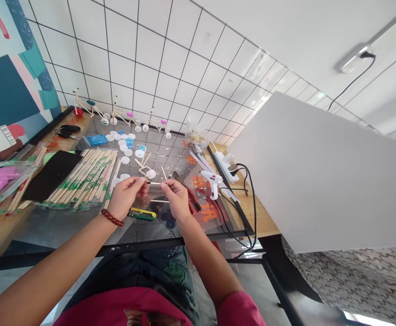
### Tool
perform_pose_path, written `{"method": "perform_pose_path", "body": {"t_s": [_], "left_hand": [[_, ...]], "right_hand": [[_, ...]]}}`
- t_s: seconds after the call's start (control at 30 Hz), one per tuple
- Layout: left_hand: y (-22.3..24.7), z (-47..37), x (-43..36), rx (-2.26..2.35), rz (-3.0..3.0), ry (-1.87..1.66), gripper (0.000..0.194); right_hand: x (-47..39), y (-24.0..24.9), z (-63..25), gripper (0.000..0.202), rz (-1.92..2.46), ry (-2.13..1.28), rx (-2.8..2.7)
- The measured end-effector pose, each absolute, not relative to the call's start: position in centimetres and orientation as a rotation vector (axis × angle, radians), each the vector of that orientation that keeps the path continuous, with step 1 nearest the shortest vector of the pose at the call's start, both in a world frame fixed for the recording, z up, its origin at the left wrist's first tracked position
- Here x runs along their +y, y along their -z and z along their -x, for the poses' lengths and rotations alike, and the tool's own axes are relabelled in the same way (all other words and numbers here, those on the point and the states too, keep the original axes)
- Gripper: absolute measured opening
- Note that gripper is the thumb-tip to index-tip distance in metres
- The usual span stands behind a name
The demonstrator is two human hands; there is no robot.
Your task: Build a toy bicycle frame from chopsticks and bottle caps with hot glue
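A short pale wooden stick (pixel 155 183) with a black part at its left end spans the gap between my two hands. My left hand (pixel 126 194), below a red bead bracelet, pinches the black end. My right hand (pixel 176 195) grips the other end between thumb and fingers. Just beyond the hands lie a small stick frame (pixel 144 170) and a white cap (pixel 151 174). Another loose stick (pixel 159 201) rests beneath them. Nearer to me is a yellow and green utility knife (pixel 142 213). Red-handled pliers (pixel 193 197) lie beside my right hand, partly covered by it.
Wrapped chopsticks (pixel 82 179) and a black sheet (pixel 53 175) lie left. White and blue caps (pixel 125 160) are scattered behind, before several stick-built bicycles (pixel 155 121) by the tiled wall. A white glue gun (pixel 212 183), power strip (pixel 225 166) and black cables (pixel 248 199) occupy the right.
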State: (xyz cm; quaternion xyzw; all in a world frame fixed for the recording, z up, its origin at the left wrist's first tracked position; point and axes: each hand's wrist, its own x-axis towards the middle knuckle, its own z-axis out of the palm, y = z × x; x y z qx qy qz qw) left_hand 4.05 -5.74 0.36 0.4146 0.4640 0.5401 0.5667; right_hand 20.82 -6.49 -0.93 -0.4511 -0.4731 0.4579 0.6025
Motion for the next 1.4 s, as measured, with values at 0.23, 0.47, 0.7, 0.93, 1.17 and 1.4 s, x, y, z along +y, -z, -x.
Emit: {"method": "perform_pose_path", "body": {"t_s": [0.23,0.47,0.7,0.93,1.17,1.4], "left_hand": [[-1.7,-4.0,-6.1,0.998,-1.012,-1.261,0.053],[-0.9,-4.2,-6.4,1.091,-1.276,-1.157,0.022],[-0.8,-4.1,-6.8,1.075,-1.345,-1.158,0.018],[-1.2,-4.6,-7.5,1.102,-1.164,-1.08,0.031],[-1.5,-3.9,-7.7,1.135,-1.204,-1.072,0.014],[-1.8,-2.9,-8.6,1.152,-1.475,-1.117,0.012]], "right_hand": [[-6.4,0.8,-21.0,0.02,1.034,-1.04,-1.014],[-7.1,1.0,-21.3,0.019,1.115,-1.036,-1.148],[-8.2,0.8,-22.3,0.015,1.174,-0.875,-1.368],[-8.5,0.2,-22.5,0.017,1.233,-0.852,-1.426],[-8.8,-0.7,-22.5,0.007,1.121,-0.786,-1.582],[-8.8,-1.4,-22.1,0.008,0.989,-0.647,-1.732]]}}
